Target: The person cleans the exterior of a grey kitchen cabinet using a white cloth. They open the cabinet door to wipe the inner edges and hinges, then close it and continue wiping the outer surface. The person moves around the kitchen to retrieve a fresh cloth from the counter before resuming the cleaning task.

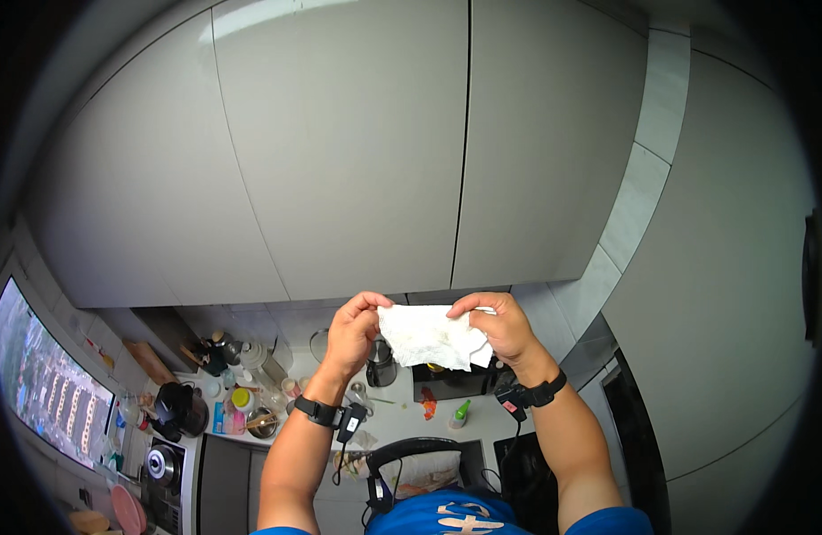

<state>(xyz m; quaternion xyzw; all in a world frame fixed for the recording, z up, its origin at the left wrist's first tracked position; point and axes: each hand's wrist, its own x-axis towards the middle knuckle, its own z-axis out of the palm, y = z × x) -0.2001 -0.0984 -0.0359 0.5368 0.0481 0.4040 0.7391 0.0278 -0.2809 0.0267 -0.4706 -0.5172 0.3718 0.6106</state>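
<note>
A white, textured paper towel or thin cloth (424,338) hangs in front of me, folded, with faint marks near its middle and a ragged lower edge. My left hand (353,331) pinches its upper left corner between thumb and fingers. At the right part of the top edge, my right hand (508,328) grips it the same way, and a loose flap droops below those fingers. Both hands are raised just under the wall cabinets (344,160), over the counter (401,428). Part of a dark appliance (448,386) behind is hidden by the sheet.
Below stand a green-capped bottle (458,416), an orange wrapper (428,405), a yellow-lidded jar (242,400), a metal bowl (261,424) and a black kettle (183,409). A tall cabinet (712,267) bounds the right, a window (53,381) the left. Wrist-strapped devices (349,421) trail cables.
</note>
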